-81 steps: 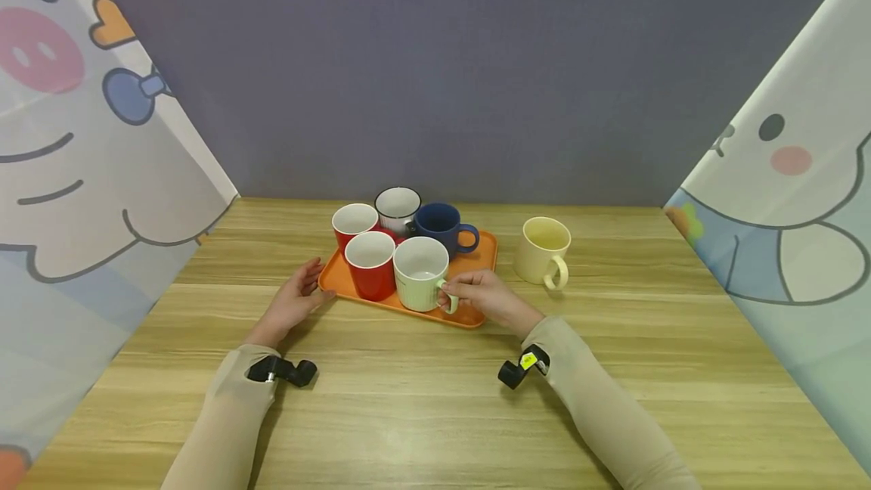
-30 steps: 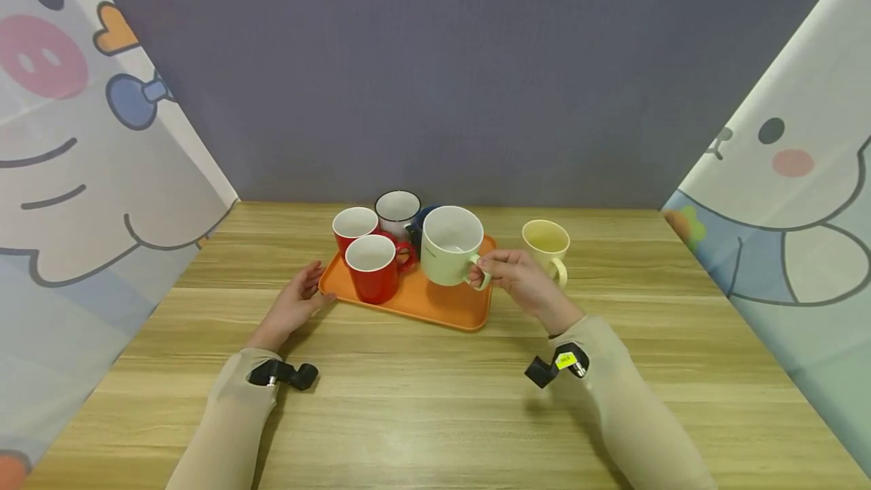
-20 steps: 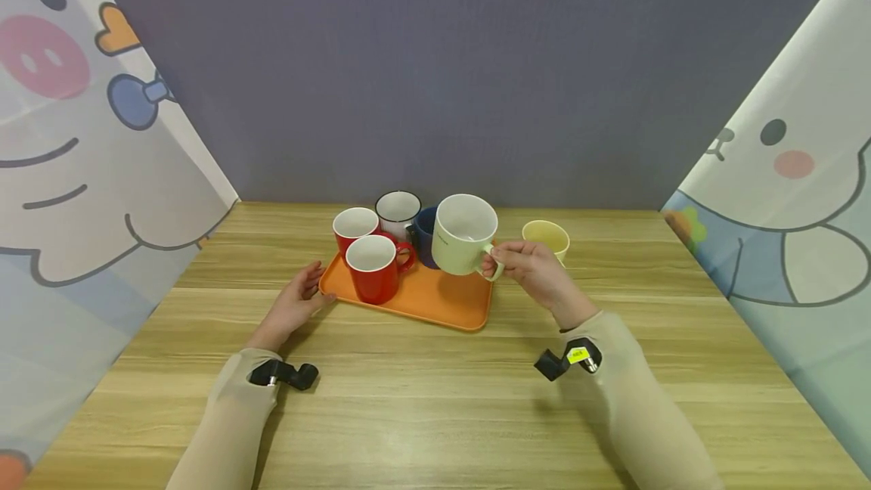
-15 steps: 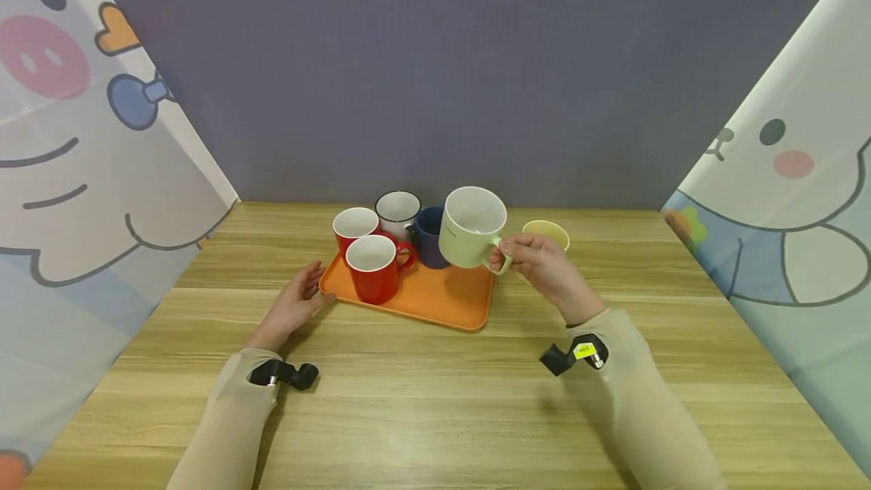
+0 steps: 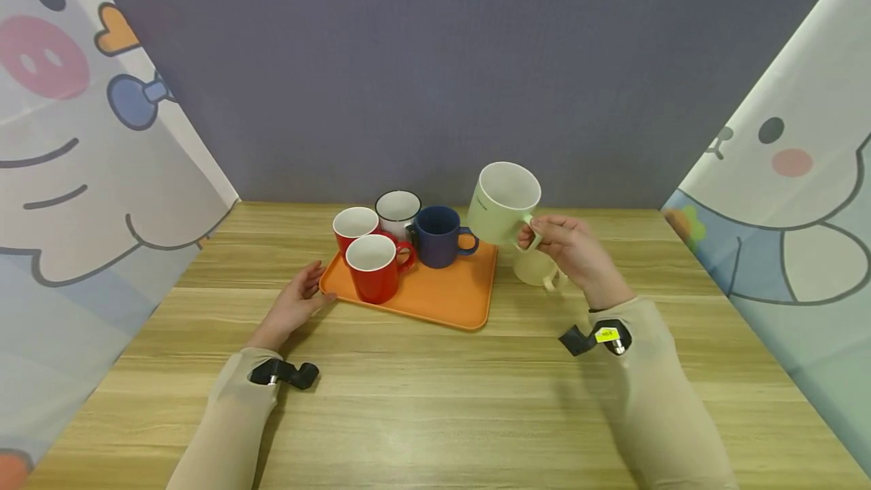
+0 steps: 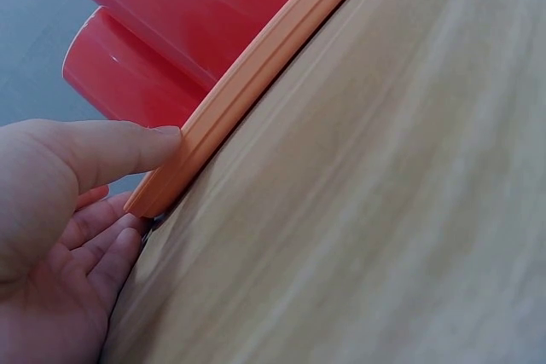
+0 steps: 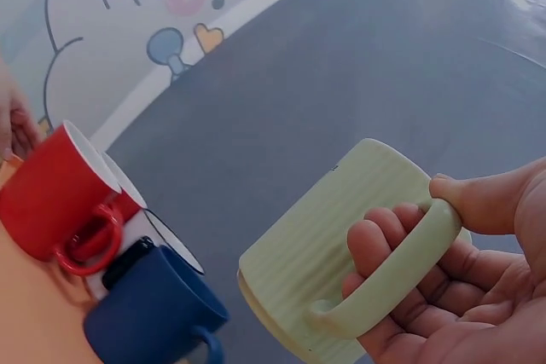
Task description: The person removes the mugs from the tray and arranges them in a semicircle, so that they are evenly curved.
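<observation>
My right hand (image 5: 570,248) grips the handle of a pale green mug (image 5: 495,210), raised well above the table and slightly tilted. In the right wrist view the fingers pass through the handle loop and the thumb lies on its top. Below this mug and hand, a pale yellow mug (image 5: 531,272) stands on the table, partly hidden. My left hand (image 5: 292,305) holds the left front corner of an orange tray (image 5: 449,301), its thumb (image 6: 136,149) against the tray's side and its fingers around the corner.
On the tray stand two red mugs, the front one (image 5: 374,282) and the back one (image 5: 354,227), a white mug with a dark rim (image 5: 398,210), and a navy mug (image 5: 438,239). A grey partition (image 5: 435,82) rises behind the table, with cartoon-printed panels at both sides.
My right hand has lifted the green mug off the tray's front and carried it up and right. The navy mug now shows fully; the yellow one is partly covered. My left hand stays put.
</observation>
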A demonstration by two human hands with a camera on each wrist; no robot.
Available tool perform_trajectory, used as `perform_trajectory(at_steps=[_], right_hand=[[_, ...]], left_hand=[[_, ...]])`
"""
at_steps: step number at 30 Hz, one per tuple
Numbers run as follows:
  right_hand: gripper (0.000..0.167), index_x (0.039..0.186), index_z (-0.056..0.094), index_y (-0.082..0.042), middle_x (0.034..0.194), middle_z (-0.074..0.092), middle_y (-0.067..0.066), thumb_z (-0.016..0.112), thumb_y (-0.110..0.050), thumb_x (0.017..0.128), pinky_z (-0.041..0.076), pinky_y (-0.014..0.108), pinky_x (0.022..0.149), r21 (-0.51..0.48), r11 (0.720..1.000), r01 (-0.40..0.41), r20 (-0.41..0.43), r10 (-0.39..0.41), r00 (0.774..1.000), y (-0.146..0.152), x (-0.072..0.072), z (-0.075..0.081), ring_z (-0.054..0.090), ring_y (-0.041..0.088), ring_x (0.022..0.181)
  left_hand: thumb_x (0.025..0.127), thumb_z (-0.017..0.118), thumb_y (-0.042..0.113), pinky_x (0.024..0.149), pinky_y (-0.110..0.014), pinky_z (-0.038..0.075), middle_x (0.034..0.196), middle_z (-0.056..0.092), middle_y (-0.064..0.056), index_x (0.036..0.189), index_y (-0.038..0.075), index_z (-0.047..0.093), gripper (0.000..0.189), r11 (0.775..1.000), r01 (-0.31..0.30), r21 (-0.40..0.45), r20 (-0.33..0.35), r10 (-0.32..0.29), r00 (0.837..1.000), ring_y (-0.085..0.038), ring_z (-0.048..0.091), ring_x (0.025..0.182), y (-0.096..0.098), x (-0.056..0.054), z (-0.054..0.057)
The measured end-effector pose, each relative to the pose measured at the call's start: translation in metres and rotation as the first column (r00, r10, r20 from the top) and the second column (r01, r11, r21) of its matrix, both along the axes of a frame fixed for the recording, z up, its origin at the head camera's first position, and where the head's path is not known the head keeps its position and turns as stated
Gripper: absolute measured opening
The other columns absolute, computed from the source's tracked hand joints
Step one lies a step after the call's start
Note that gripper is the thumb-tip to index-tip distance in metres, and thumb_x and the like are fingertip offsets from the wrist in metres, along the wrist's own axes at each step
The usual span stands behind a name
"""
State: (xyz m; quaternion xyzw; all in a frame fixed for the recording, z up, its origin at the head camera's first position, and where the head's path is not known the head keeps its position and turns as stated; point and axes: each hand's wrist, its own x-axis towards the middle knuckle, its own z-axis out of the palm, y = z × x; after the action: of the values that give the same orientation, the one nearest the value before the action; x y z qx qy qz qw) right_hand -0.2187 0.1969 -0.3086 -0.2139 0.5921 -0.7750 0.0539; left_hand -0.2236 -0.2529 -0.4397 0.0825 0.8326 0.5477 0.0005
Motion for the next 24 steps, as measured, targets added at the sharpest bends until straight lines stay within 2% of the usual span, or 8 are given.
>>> perform_trajectory(at_steps=[7, 16, 24], right_hand=[[0.044, 0.082, 0.074, -0.007, 0.080, 0.071, 0.004, 0.038, 0.012, 0.097, 0.057, 0.024, 0.077, -0.020, 0.997, 0.077, 0.012, -0.077, 0.997, 0.013, -0.003, 0.007, 0.069, 0.012, 0.077], [0.038, 0.082, 0.074, -0.001, 0.080, 0.073, 0.007, 0.042, 0.009, 0.100, 0.057, 0.024, 0.076, -0.064, 0.991, 0.116, 0.034, -0.114, 0.993, 0.030, -0.006, 0.014, 0.071, 0.014, 0.075], [0.036, 0.082, 0.074, 0.001, 0.079, 0.073, 0.009, 0.043, 0.009, 0.100, 0.058, 0.025, 0.075, -0.114, 0.983, 0.142, 0.034, -0.139, 0.990, 0.047, -0.011, 0.013, 0.072, 0.016, 0.074]], left_hand=[[0.091, 0.067, -0.002, 0.116, -0.055, 0.026, 0.147, 0.035, -0.039, 0.150, -0.016, 0.019, 0.077, 1.000, -0.008, -0.005, 0.004, 0.008, 1.000, -0.050, 0.035, 0.137, 0.000, -0.001, -0.002], [0.091, 0.067, -0.002, 0.116, -0.056, 0.026, 0.146, 0.035, -0.040, 0.150, -0.016, 0.019, 0.077, 1.000, -0.004, 0.000, -0.003, 0.004, 1.000, -0.051, 0.035, 0.136, -0.001, -0.002, -0.005], [0.091, 0.067, -0.002, 0.116, -0.056, 0.027, 0.146, 0.035, -0.039, 0.150, -0.016, 0.020, 0.076, 1.000, -0.008, -0.006, -0.004, 0.008, 1.000, -0.051, 0.036, 0.136, -0.001, -0.002, -0.005]])
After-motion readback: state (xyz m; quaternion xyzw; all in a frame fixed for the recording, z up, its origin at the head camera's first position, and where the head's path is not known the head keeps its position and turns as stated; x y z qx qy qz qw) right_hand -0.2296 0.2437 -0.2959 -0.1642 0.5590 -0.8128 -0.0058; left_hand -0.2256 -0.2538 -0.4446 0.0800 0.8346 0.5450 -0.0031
